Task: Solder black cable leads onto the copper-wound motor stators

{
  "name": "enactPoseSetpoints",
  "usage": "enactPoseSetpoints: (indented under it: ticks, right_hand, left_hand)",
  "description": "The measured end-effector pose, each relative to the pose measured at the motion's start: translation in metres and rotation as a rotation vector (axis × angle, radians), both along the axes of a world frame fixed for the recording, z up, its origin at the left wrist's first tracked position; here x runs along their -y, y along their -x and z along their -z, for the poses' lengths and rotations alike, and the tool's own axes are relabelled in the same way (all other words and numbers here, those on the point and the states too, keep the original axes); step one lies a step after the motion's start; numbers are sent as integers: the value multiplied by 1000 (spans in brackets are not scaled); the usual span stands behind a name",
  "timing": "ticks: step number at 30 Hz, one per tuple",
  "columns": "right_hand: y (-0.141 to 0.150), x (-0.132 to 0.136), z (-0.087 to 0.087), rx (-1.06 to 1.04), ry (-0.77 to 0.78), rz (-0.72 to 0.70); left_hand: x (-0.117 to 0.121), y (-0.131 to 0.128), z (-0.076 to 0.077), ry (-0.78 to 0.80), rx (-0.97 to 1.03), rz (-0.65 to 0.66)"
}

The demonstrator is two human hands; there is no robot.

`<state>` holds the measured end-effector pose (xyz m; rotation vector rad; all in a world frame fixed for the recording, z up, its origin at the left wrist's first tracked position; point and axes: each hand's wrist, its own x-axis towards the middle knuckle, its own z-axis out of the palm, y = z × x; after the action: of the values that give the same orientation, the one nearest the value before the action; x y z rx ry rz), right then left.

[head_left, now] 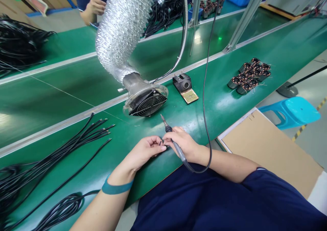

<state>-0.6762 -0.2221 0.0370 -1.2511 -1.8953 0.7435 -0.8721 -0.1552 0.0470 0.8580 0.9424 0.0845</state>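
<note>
My right hand [185, 144] is closed around a soldering iron [178, 150], whose bare tip points up and away over the green bench. Its thumb and fingertips also meet those of my left hand [146, 149]. Pinched in the left fingers is a small thin black piece that looks like a cable end, mostly covered by the fingers. A coiled black cable [67, 205] lies by my left forearm, and one strand runs in under it. Just beyond the hands hangs a fume extractor hood [150, 105] with a round wire grille.
A soldering iron stand [182, 83] with a yellow sponge sits beyond my right hand. Copper-wound coils [249, 75] stand farther right. Loose black cables [63, 147] spread across the left. A silver duct [122, 30] rises ahead. Across the bench is a person's hand [95, 8].
</note>
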Motion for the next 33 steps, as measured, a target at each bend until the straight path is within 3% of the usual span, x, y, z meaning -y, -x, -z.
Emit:
enactPoseSetpoints:
  ticks: [3,5,9,12,23,33]
  right_hand:
    - [2,1,0,-2,-42,48]
    - [4,2,-1,-20,-68,66]
    - [4,0,-3,-47,-80,64]
    - [4,0,-3,-49,-76,64]
    - [2,2,0,-44,-23,67]
    - [6,0,-3,-27,-100,119]
  left_hand:
    - [8,1,-4,-49,18,-138]
    - [17,5,-5,-166,-6,-213]
    - [37,11,-3,-505,-125,-189]
    - [42,11,0,-637,-161,-169]
    - [31,5,-8,-821,-187,-67]
    - [33,1,0,-663,-201,-132]
